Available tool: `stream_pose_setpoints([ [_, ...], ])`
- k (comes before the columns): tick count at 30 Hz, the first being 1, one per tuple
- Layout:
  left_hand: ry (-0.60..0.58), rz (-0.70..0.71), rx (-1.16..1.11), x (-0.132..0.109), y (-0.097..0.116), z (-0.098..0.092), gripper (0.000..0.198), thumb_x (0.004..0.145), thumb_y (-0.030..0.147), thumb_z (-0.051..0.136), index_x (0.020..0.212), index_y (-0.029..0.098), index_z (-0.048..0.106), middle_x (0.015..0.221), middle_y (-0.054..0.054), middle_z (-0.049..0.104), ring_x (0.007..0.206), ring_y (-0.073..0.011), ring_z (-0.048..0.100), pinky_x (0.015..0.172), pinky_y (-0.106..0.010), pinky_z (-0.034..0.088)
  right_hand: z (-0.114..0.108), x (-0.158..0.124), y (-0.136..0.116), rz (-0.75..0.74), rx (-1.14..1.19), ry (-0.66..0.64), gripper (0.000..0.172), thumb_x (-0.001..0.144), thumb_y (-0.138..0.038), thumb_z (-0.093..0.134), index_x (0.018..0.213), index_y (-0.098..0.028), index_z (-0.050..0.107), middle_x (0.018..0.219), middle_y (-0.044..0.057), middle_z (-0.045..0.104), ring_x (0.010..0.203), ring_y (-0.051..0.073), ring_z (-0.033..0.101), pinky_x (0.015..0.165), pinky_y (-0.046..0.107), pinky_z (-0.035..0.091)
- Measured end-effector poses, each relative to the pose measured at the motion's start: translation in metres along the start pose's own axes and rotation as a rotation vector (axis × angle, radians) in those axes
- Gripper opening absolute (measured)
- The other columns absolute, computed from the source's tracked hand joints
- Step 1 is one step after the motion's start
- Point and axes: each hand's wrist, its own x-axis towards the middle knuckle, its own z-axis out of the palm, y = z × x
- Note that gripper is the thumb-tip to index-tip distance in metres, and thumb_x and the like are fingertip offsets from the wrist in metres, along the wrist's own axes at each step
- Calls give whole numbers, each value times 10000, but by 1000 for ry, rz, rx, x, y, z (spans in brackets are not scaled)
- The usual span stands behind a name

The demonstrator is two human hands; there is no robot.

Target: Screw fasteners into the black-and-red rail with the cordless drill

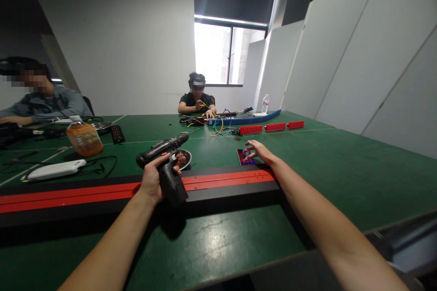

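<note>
My left hand [155, 177] is wrapped round the grip of a black cordless drill [170, 175], whose thin bit points away to the right. The drill is held above a long black bar with a red strip [211, 179] that lies across the table. Just behind the drill, a round metal dish [185, 159] shows in part. My right hand [259, 151] is over a smartphone [243, 157] with a lit screen, its fingers apart and bent. Whether a fingertip touches the screen, I cannot tell.
Across the green table [341, 168], a person [196, 100] handles coloured wires by a blue curved strip [246, 119]. Red socket blocks [251, 130] lie nearby. At left are an orange-filled jug [83, 138], a white power strip [54, 170] and another person [48, 95]. A bottle [265, 103] stands far right.
</note>
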Motion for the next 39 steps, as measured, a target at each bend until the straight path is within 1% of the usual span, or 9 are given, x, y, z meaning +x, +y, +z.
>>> stream_pose_setpoints([
  [4, 1, 8, 12, 0, 0, 1, 245, 842, 168, 575, 1042, 60, 664, 908, -165, 730, 491, -116, 570, 470, -267, 556, 3, -2, -1, 23, 2, -52, 235, 970, -331, 480, 1145, -185, 542, 971, 111, 715, 617, 199, 707, 663, 375, 595],
  [7, -5, 16, 23, 0, 0, 0, 244, 845, 172, 572, 1037, 57, 667, 912, -167, 732, 493, -114, 564, 469, -268, 553, 3, -2, -2, 37, 9, -39, 243, 980, -332, 460, 1135, -167, 547, 980, 134, 711, 629, 206, 707, 653, 374, 594],
  [13, -21, 21, 33, 2, 0, -3, 242, 847, 174, 576, 1026, 42, 670, 920, -173, 731, 499, -113, 564, 482, -269, 557, -1, 5, 1, 23, 47, 108, 274, 991, -371, 433, 1107, -153, 553, 1163, 176, 650, 786, 206, 712, 703, 370, 611],
  [16, -27, 21, 35, 2, 0, -4, 241, 847, 172, 576, 1031, 47, 670, 921, -170, 730, 498, -112, 563, 483, -273, 561, -5, 11, 5, 27, 52, 196, 291, 988, -376, 420, 1127, -157, 553, 1261, 181, 596, 854, 205, 698, 692, 348, 618],
  [21, -36, 2, 9, 3, -1, -4, 222, 841, 174, 588, 1021, 68, 666, 924, -162, 724, 498, -116, 576, 483, -273, 566, -9, 17, 10, 58, 51, 278, 364, 981, -410, 405, 1184, -145, 551, 1210, 193, 603, 821, 218, 692, 625, 335, 608],
  [24, -28, -9, -9, 4, -1, -4, 222, 840, 176, 586, 1028, 84, 661, 919, -150, 721, 494, -116, 577, 480, -272, 566, -10, 14, 8, 54, 59, 250, 364, 975, -425, 423, 1184, -152, 545, 1179, 182, 617, 779, 215, 699, 626, 342, 603],
  [26, -33, -10, -9, 4, -1, -5, 220, 839, 174, 585, 1025, 82, 658, 920, -151, 720, 497, -115, 578, 483, -273, 567, -8, 9, 4, 38, 65, 193, 338, 970, -420, 449, 1161, -158, 544, 1151, 170, 635, 741, 208, 703, 650, 356, 604],
  [32, -49, -4, 3, 3, -1, -4, 206, 844, 179, 580, 1006, 74, 655, 906, -150, 714, 500, -115, 570, 479, -270, 562, 0, -5, -6, 10, 58, 2, 189, 960, -289, 490, 1082, -173, 576, 1037, 136, 696, 737, 198, 714, 740, 379, 599],
  [39, -21, -5, -17, 2, -1, -2, 239, 832, 170, 585, 1043, 80, 654, 891, -138, 714, 491, -123, 577, 472, -281, 566, 2, -1, -2, 58, 33, -65, 176, 943, -291, 515, 1085, -195, 556, 1034, 130, 723, 658, 205, 720, 733, 406, 595],
])
